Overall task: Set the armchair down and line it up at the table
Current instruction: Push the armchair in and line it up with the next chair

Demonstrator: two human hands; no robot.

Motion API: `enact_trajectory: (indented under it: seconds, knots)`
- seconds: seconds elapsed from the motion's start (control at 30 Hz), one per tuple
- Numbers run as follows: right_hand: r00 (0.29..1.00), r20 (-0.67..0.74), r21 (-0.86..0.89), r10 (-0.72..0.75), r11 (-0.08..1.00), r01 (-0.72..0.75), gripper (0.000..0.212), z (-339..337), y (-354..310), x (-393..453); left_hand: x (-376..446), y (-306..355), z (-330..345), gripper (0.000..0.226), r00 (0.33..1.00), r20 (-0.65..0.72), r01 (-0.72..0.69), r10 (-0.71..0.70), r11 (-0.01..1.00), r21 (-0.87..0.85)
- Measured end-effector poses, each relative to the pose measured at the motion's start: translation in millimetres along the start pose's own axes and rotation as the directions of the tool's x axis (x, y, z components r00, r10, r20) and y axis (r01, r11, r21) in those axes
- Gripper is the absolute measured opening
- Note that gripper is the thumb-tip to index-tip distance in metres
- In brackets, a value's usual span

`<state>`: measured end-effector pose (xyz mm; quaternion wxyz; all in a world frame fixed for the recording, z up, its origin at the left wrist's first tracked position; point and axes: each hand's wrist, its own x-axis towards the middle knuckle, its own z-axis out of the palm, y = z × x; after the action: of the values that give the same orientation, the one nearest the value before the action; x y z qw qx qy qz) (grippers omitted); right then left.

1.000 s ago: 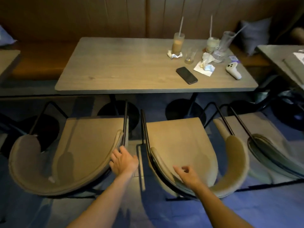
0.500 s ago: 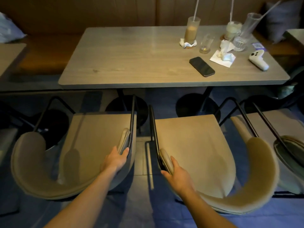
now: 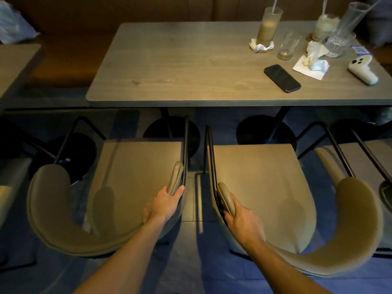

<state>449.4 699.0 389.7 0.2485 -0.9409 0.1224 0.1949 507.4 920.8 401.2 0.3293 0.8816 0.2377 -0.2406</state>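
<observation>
Two tan padded armchairs with thin black frames stand side by side on the floor, facing the grey wooden table (image 3: 191, 66). My left hand (image 3: 163, 205) grips the right arm pad of the left armchair (image 3: 131, 172). The left arm pad of the right armchair (image 3: 261, 183) is held in my right hand (image 3: 241, 221). A narrow strip of floor separates the two chairs. Both seats stop short of the table's near edge.
On the table's right end stand several glasses with straws, crumpled napkins (image 3: 311, 60), a black phone (image 3: 282, 78) and a white controller (image 3: 362, 70). A third chair (image 3: 379, 166) is at the far right. A brown bench (image 3: 63, 56) runs behind the table, another table (image 3: 14, 64) at left.
Both hands slid forward along the chair backs and closed on the inner arm pads. The view moved closer to the table and shifted left.
</observation>
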Motion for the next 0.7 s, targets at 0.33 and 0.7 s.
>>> enact_trajectory:
  seconds: [0.33,0.7]
  knots:
    - [1.0,0.011,0.026,-0.03,0.999,0.029,0.07,16.8,-51.0,29.2,2.9,-1.0,1.0,0.053,0.998,-0.047,-0.032,0.035,0.997,0.075]
    - [1.0,0.009,-0.01,-0.024,1.0,0.024,0.069,21.8,-57.4,22.1,-1.8,2.5,-2.4,0.048,0.997,-0.068,-0.022,0.03,0.993,0.116]
